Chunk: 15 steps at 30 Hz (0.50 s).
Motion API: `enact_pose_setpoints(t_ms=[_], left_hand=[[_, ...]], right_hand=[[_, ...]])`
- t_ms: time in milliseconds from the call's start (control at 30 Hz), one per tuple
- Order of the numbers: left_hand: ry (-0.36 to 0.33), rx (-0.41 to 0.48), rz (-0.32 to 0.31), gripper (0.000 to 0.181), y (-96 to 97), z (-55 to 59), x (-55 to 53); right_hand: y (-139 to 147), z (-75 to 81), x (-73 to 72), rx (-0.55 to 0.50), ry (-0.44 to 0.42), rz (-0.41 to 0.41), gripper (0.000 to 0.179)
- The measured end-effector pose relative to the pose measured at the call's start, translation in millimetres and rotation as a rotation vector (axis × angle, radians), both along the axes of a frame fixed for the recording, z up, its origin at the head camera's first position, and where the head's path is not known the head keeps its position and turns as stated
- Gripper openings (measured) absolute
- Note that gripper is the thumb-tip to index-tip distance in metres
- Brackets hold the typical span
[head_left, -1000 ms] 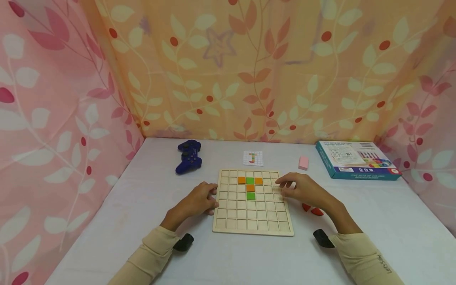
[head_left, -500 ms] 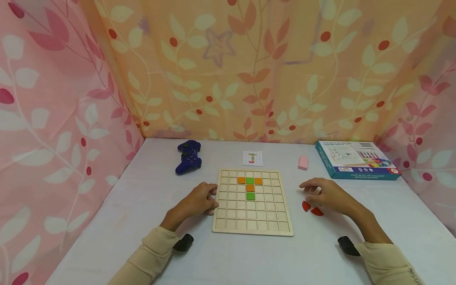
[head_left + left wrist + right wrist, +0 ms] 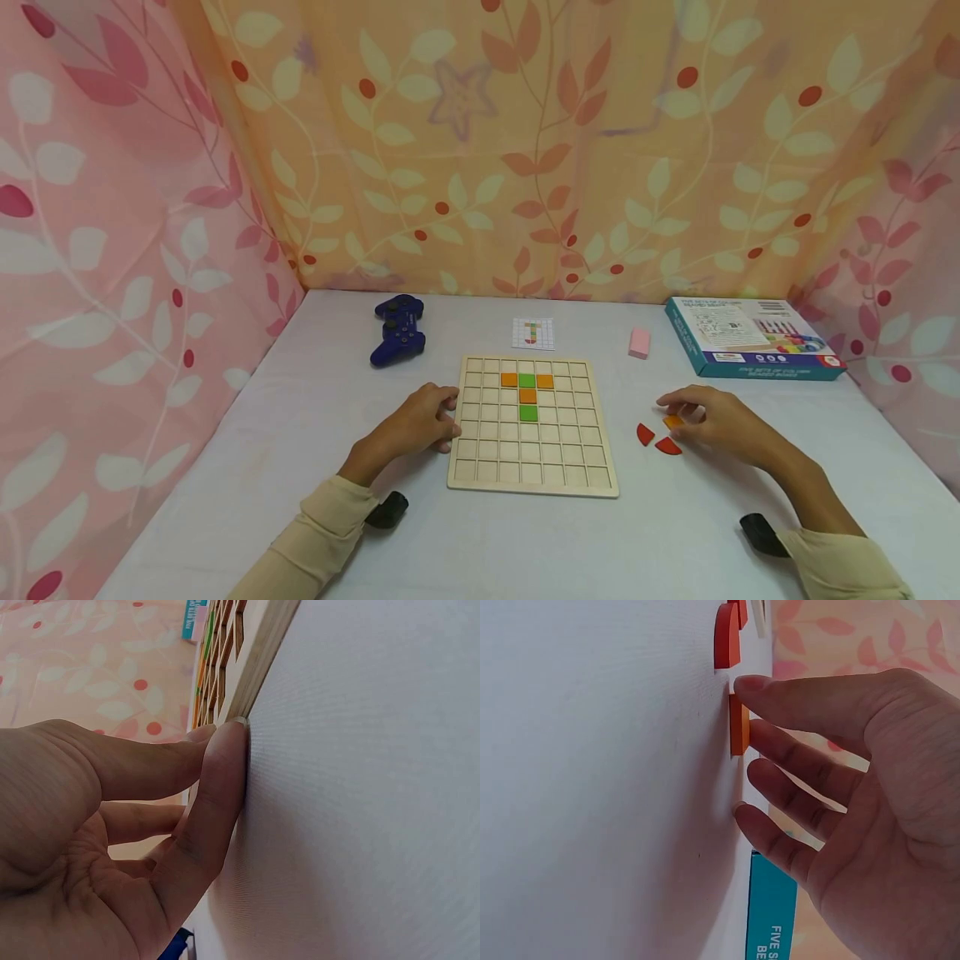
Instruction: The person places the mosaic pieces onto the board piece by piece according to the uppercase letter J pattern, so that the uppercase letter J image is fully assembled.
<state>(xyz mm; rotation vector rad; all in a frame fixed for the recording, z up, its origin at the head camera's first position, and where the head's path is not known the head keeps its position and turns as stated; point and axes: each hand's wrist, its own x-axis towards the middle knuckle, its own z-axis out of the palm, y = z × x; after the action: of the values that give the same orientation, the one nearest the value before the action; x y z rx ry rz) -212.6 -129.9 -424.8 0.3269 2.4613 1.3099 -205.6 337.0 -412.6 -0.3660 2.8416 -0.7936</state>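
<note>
The wooden grid board [image 3: 487, 475] carries orange and green square tiles [image 3: 528, 412] in a T-like pattern. At its left edge, the fingers of my left hand [image 3: 420, 421] touch the rim; the left wrist view shows the fingertips against the side of the board. My right hand [image 3: 716, 425] is over an orange square tile [image 3: 673, 422] lying on the table. In the right wrist view the thumb is at one end of this tile [image 3: 739, 726], and the fingers are spread loosely beside it. Two red quarter-circle tiles [image 3: 668, 446] lie just left of that hand.
A pattern card [image 3: 533, 333] lies behind the board, with a pink eraser-like block [image 3: 639, 342] to its right. The blue game controller [image 3: 399, 330] is at back left. A teal-edged box [image 3: 753, 337] stands at back right. Floral cloth [image 3: 480, 167] hangs behind the table.
My right hand has moved right, from the board's right edge to the loose tiles, uncovering the red ones and reaching the orange one. The left hand has stayed at the board's edge.
</note>
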Motion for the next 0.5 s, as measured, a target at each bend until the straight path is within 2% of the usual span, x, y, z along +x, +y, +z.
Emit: enact_pose_setpoints(t_ms=[500], left_hand=[[-0.002,-0.006,0.014,0.062,0.3,1.6,2.3]], right_hand=[[15,1.6,4.5,0.022,-0.023,0.002,0.041]])
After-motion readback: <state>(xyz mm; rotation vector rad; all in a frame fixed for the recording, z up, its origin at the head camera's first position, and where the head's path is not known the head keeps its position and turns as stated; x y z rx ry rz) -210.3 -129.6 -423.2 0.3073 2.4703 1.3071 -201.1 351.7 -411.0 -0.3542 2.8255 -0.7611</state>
